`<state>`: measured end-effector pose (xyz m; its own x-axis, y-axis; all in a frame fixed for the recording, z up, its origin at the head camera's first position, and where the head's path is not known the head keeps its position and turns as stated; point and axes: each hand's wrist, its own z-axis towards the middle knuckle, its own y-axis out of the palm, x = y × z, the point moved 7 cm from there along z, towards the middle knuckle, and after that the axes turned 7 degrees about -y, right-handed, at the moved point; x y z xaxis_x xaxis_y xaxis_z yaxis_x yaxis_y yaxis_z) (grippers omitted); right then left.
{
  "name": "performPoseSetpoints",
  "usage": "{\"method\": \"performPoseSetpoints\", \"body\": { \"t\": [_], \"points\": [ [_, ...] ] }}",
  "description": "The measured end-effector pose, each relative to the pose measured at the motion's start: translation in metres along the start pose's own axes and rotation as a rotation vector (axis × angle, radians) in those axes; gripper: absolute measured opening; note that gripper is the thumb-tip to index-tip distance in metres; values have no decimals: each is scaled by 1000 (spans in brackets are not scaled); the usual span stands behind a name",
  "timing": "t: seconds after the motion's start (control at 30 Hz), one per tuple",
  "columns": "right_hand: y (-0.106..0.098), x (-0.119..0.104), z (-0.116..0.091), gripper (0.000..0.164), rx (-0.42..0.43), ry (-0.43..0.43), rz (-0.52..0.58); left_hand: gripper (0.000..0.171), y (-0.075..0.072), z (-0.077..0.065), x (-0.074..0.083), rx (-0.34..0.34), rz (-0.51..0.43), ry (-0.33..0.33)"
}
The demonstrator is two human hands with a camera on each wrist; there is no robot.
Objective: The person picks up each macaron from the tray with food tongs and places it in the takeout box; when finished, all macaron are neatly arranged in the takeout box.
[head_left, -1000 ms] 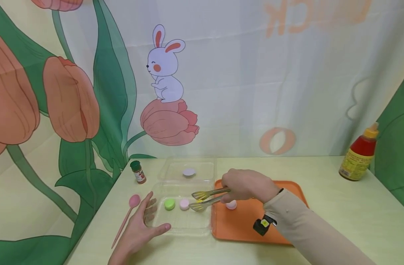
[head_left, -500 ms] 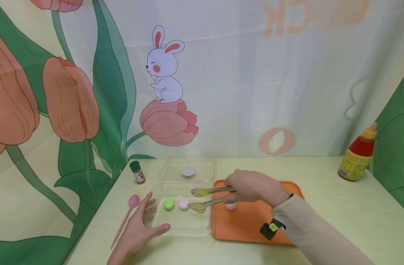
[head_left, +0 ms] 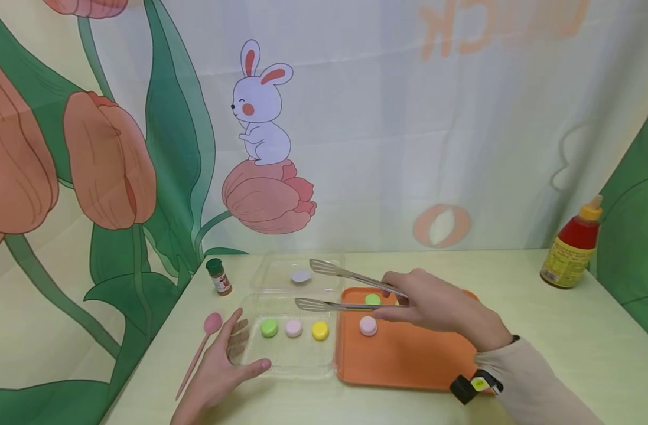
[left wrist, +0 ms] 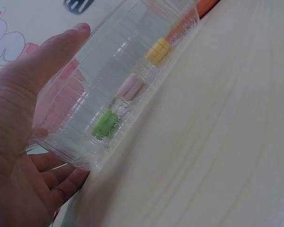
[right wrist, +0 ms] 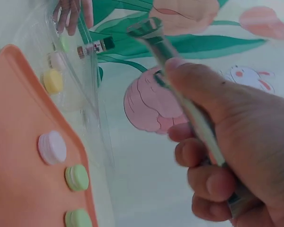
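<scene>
My right hand [head_left: 443,304] grips metal tongs [head_left: 350,274] by their arms above the orange tray [head_left: 409,366]. The tongs' two ends are spread, with nothing between them. My left hand [head_left: 220,363] holds the left end of a clear plastic box [head_left: 297,369], thumb at its front rim and fingers at its side. Inside sit a green macaron [head_left: 269,328], a pink macaron [head_left: 293,328] and a yellow macaron [head_left: 320,330] in a row. On the tray lie another pink macaron [right wrist: 52,147] and two green macarons [right wrist: 77,177], partly hidden by my right hand in the head view.
The box's clear lid [head_left: 324,274] lies folded back, with a small whitish disc [head_left: 300,276] on it. A pink spoon [head_left: 198,351] lies left of my left hand. A green-capped spice jar [head_left: 219,277] and a red sauce bottle [head_left: 570,248] stand farther back, before a printed curtain [head_left: 366,147].
The tongs have risen away from the yellow macaron, leaving it in the box. My right hand has moved right, showing more of the tray's macarons. My left hand stays put.
</scene>
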<state>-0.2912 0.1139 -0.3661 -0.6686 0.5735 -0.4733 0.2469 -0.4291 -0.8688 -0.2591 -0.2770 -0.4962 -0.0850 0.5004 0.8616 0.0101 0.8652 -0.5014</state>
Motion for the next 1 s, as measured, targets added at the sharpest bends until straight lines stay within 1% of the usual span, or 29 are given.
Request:
{"method": "performPoseSetpoints", "body": {
  "t": [0.13,0.2,0.33,0.43,0.6,0.73,0.83,1.0],
  "points": [
    [-7,9,-21,50,96,35,58,124,0,0,1,1,-1,4],
    [-11,14,-32,47,151,49,73,124,0,0,1,0,-7,8],
    [-18,24,-52,42,256,65,62,124,0,0,0,-1,-14,10],
    [-20,35,-68,44,306,97,53,124,0,0,0,0,-12,11],
    [-17,54,-93,49,337,165,61,124,-1,-1,-1,2,-11,14],
    [-10,68,-109,56,346,196,79,123,-1,-1,-2,2,-13,17],
    [-5,77,-119,61,348,210,85,123,-1,-1,-1,2,-13,17],
    [7,93,-129,58,318,240,84,123,0,0,1,0,-7,16]
  ]
}}
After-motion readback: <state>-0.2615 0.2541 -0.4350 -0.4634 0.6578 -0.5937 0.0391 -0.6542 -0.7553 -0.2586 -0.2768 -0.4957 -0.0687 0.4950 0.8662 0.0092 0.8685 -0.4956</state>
